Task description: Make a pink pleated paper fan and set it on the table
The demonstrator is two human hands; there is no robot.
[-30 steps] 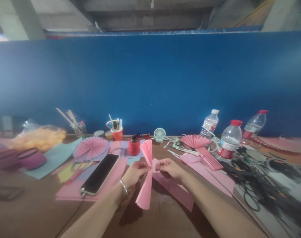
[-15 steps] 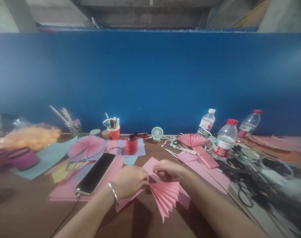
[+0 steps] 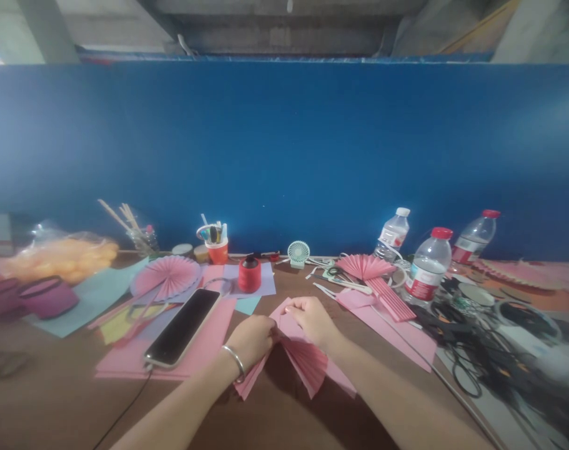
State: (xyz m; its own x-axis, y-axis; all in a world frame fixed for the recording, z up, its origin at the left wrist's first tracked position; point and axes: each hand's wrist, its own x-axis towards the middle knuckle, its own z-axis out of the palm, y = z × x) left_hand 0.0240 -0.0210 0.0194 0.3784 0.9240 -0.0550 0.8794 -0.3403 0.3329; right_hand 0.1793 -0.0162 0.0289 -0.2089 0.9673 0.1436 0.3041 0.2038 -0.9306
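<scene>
Pink pleated paper (image 3: 307,369), gathered at its middle and spread into two wings that point down toward the person, is held just above the worktop (image 3: 69,400), between the two hands. Left hand (image 3: 251,340), with a silver bracelet (image 3: 234,362) at the wrist: its grip is closed on the gathered middle of the pleats. Right hand (image 3: 312,322): thumb and forefinger are brought together just beside that middle; from where I stand, I cannot tell whether this grip pinches anything thin. Beneath the pleats and the right hand lies a flat pink sheet (image 3: 338,378). To the left, a dark-screened phone (image 3: 183,328) with a cable plugged in rests on pink sheets (image 3: 120,365), near a round pleated rosette (image 3: 169,277). Beyond the hands stand a red spool (image 3: 250,278), an orange cup (image 3: 218,253) filled with tools and a small pale-green fan (image 3: 298,252). To the right lie an opened pink folded piece (image 3: 366,266) and, touching it, a narrow pleated strip (image 3: 391,300); three clear bottles stand near these, before a blue partition (image 3: 284,144).
</scene>
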